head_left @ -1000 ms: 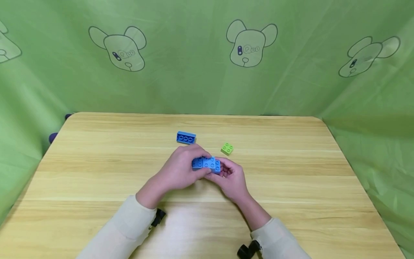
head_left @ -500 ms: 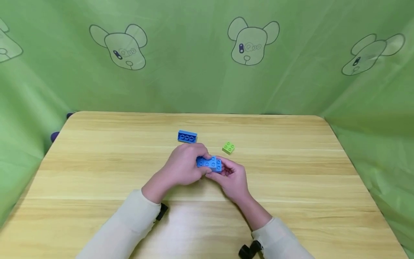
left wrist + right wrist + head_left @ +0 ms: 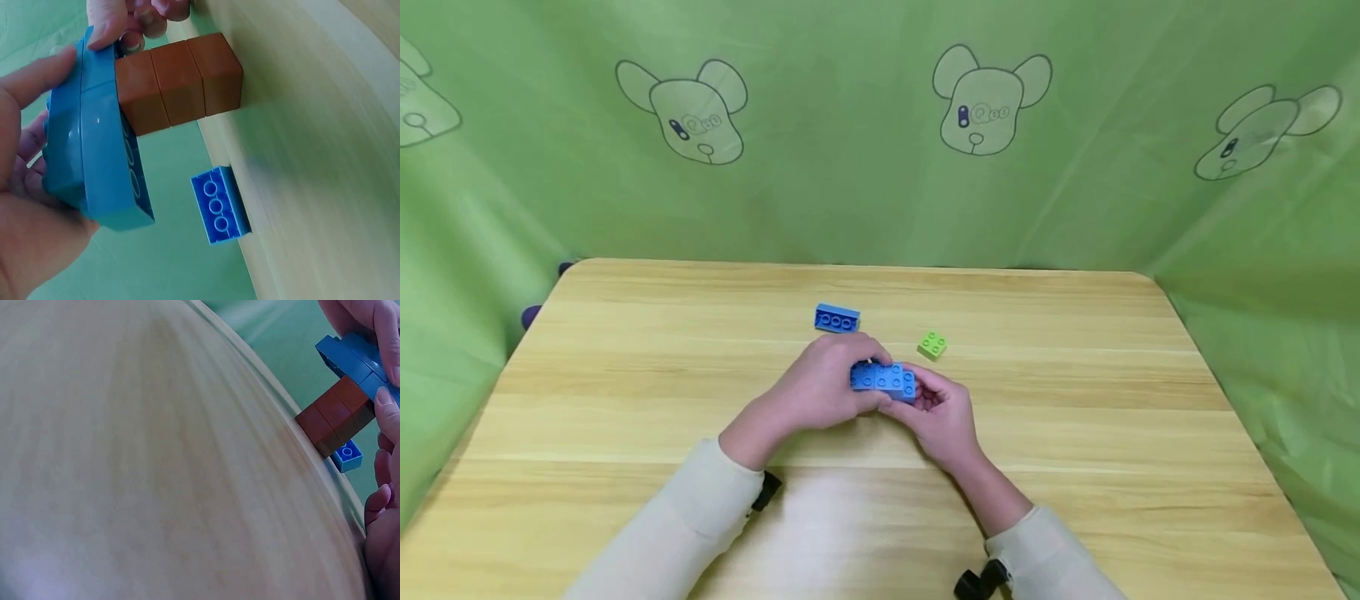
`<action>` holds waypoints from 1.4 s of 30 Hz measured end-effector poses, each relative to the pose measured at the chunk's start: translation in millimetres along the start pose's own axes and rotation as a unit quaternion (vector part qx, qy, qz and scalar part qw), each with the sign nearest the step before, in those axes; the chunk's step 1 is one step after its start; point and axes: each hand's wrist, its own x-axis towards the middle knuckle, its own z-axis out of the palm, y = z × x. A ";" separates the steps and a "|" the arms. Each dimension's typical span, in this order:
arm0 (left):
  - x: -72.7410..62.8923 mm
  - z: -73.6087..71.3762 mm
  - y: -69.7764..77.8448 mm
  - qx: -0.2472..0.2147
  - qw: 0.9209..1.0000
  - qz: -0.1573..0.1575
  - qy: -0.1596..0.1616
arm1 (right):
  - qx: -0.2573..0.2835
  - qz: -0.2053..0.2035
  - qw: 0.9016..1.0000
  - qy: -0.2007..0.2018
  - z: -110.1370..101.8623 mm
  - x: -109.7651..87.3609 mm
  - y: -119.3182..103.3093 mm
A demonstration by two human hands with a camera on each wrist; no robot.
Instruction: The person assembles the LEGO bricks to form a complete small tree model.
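Several blue toy building bricks [image 3: 887, 379], joined in two layers, are held between both hands above the table. Below them hangs a stack of 3 brown bricks [image 3: 178, 84], attached near one end of the blue part and hidden in the head view. My left hand [image 3: 820, 383] grips the blue bricks from the left, thumb on the near side and fingers on the far side. At their right end, my right hand [image 3: 940, 421] pinches the lower blue layer, its thumb near the left thumb. In the left wrist view, hollow undersides show on the lower blue layer.
Behind the hands, a loose blue brick [image 3: 837, 318] lies on its side, hollow underside facing forward. A lime green brick [image 3: 932, 345] sits studs up to its right. The wooden table [image 3: 1075, 433] ends at a green curtain [image 3: 850, 192].
My left hand shifted slightly right along the blue bricks, then back a little left, uncovering more studs. The right hand keeps its hold. The head view has drifted slightly.
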 end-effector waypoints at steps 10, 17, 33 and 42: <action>-8.4 -21.1 -38.9 -0.089 0.992 -0.057 0.076 | -0.017 0.047 0.999 0.002 -0.5 -1.7 -2.7; -4.6 -26.6 -72.4 -0.119 0.976 -0.157 0.089 | -0.008 0.047 0.999 0.000 -1.0 -1.4 -2.8; 16.5 -13.9 -108.6 -0.114 0.970 -0.213 0.042 | -0.007 0.043 0.999 -0.005 -0.9 -2.3 -3.6; 22.3 -6.9 -111.0 -0.070 0.974 -0.214 0.013 | -0.003 0.040 0.999 -0.005 -0.7 -2.7 -3.7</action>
